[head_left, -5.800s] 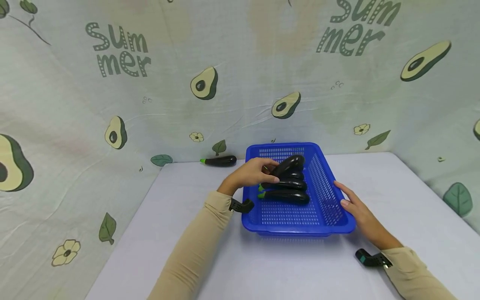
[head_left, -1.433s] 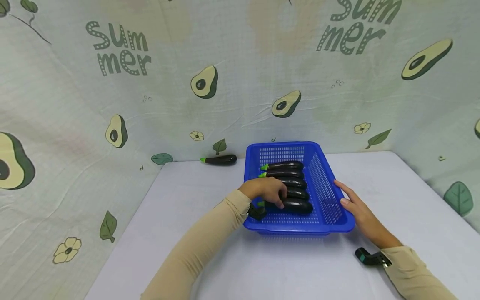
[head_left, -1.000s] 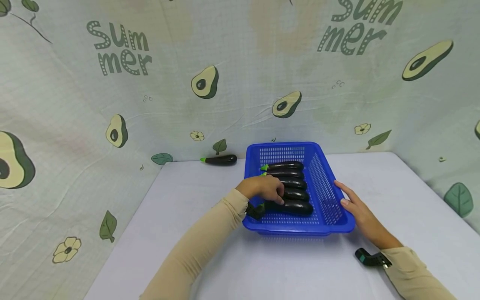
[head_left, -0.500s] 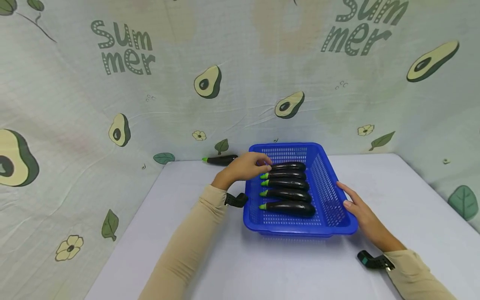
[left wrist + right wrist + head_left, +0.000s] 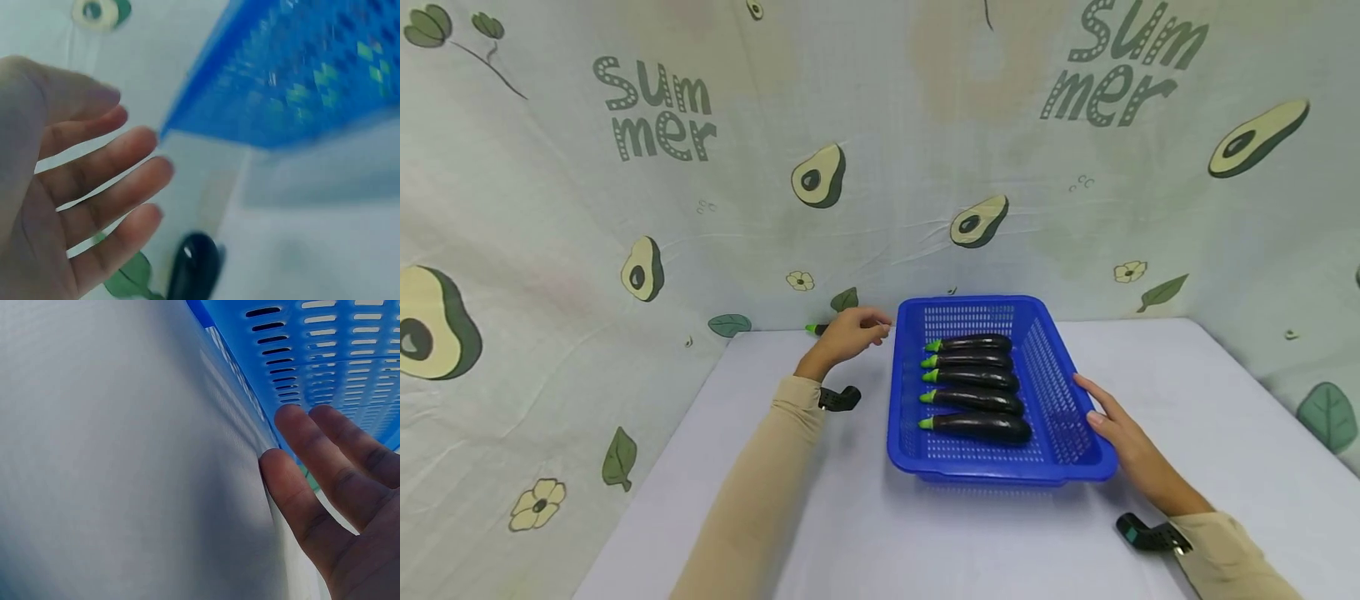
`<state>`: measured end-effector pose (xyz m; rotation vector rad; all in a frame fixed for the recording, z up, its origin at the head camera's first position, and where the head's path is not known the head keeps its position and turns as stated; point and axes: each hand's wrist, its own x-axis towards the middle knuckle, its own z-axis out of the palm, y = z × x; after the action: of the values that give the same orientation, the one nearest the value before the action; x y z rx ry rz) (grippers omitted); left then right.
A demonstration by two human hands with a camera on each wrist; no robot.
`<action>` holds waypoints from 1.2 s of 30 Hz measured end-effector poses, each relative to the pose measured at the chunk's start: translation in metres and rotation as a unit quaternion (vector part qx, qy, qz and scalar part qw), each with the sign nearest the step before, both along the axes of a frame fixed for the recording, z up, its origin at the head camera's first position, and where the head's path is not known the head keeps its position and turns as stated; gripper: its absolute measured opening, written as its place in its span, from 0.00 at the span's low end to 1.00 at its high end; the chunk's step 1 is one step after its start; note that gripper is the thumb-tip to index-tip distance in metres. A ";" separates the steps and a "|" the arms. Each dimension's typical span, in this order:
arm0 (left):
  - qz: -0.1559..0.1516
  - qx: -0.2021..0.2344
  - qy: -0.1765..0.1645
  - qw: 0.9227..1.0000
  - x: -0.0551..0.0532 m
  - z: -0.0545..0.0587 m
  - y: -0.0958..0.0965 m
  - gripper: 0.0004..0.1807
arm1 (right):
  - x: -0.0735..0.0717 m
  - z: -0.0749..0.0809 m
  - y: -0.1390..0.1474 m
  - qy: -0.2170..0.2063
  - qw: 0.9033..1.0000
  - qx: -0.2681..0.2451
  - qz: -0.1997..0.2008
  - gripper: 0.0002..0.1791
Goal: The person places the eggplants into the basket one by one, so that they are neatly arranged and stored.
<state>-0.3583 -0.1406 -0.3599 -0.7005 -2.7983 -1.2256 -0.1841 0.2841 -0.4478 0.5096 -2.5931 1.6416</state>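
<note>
Several dark eggplants [image 5: 977, 427] with green stems lie side by side in the blue plastic basket [image 5: 985, 479], stems to the left. My left hand [image 5: 846, 337] hovers left of the basket, over one more eggplant [image 5: 817, 330] at the table's back edge. Most of that eggplant is hidden behind the hand in the head view. Spread, empty fingers show in the left wrist view, with the rounded end of the loose eggplant [image 5: 194, 269] below them. My right hand [image 5: 1126, 437] rests at the basket's right rim, its fingers fairly straight along the slotted outer wall [image 5: 325, 362].
A white table [image 5: 827, 517] bears the basket. Behind it hangs a cloth [image 5: 887, 125] printed with avocados, leaves and lettering. Black wrist devices [image 5: 841, 398] sit on both forearms.
My left hand let go of the eggplants in the basket, rose, and moved left past the rim to the loose one. The basket's eggplants now lie in a row. The right hand stayed.
</note>
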 end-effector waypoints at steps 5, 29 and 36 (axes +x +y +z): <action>0.106 -0.036 0.032 0.993 -0.012 -0.022 -0.011 0.12 | -0.001 -0.001 -0.001 -0.005 1.000 -0.003 0.002 0.30; 0.241 -0.197 0.128 0.942 -0.053 -0.066 -0.030 0.24 | -0.006 0.003 -0.002 0.006 1.000 -0.017 0.004 0.31; 0.240 -0.233 0.123 0.934 -0.056 -0.073 -0.027 0.29 | -0.002 0.001 0.000 0.001 1.000 -0.010 -0.001 0.30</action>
<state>-0.4147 -0.1674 -0.4329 -0.1232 -2.8037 -0.3705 -0.1864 0.2843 -0.4472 0.5077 -2.5738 1.6634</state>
